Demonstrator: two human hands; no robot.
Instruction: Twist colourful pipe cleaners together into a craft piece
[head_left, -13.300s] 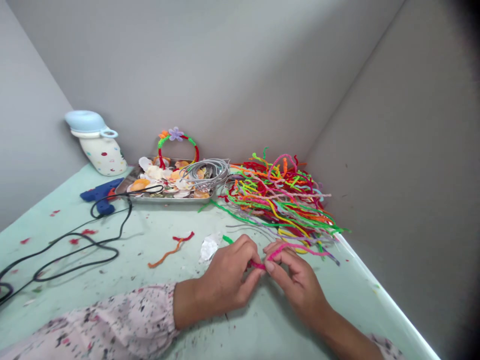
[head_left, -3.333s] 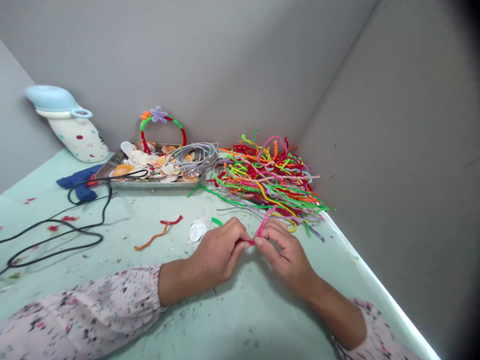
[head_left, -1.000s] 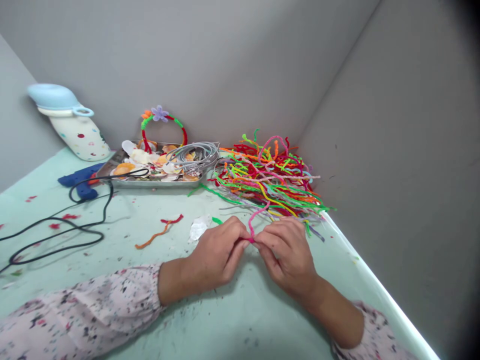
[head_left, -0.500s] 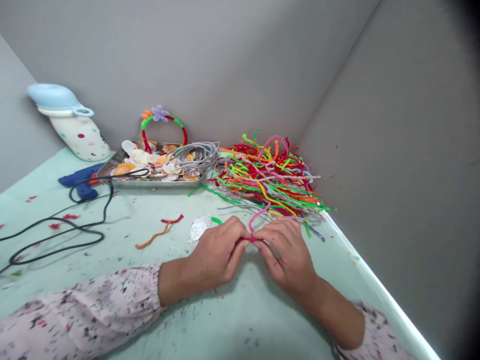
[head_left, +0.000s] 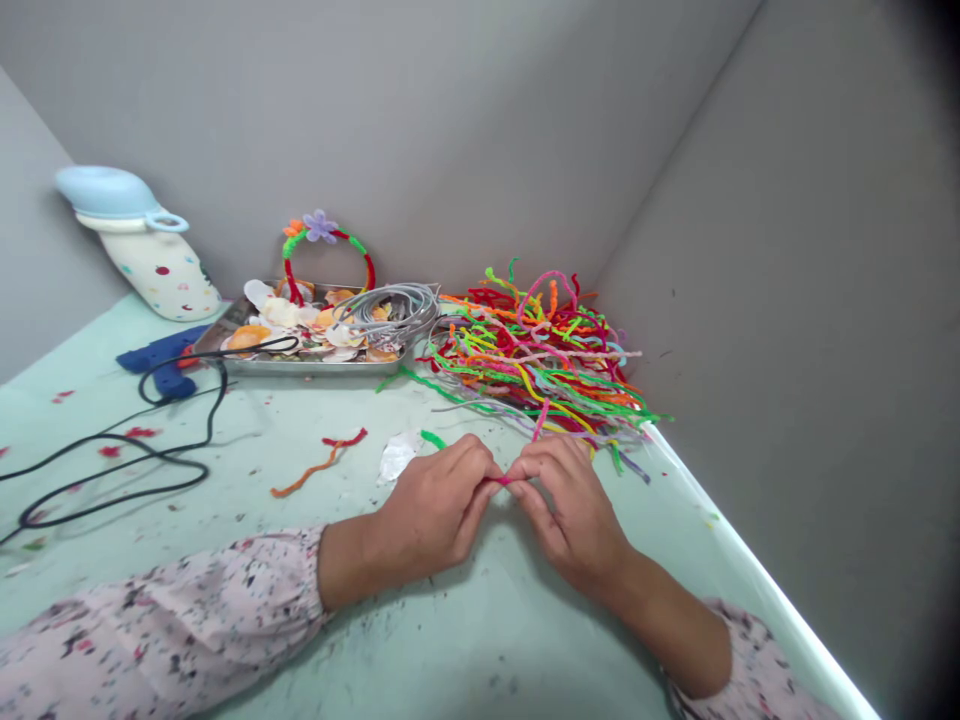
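Note:
Between my two hands, over the near middle of the table, is a pink pipe cleaner (head_left: 541, 420). My left hand (head_left: 441, 503) pinches it between thumb and forefinger. My right hand (head_left: 571, 507) pinches it just beside, the fingertips of both hands almost touching. A short dark-pink bit shows between the fingertips, and a pink end sticks up behind my right fingers. The rest of it is hidden by the hands. Just beyond my left hand lie a whitish flat scrap (head_left: 399, 456) and a short green pipe cleaner piece (head_left: 433, 439).
A heap of colourful pipe cleaners (head_left: 540, 360) lies at the back right. Left of it are a metal tray (head_left: 315, 369) of shells with a grey wire coil (head_left: 401, 312), a pipe-cleaner hoop (head_left: 367, 262), a blue glue gun (head_left: 166, 360), its black cord (head_left: 112, 436) and a bottle (head_left: 154, 260).
The upright pink end has swung right and now stands partly behind my right fingers. Both hands keep nearly the same place and pinch.

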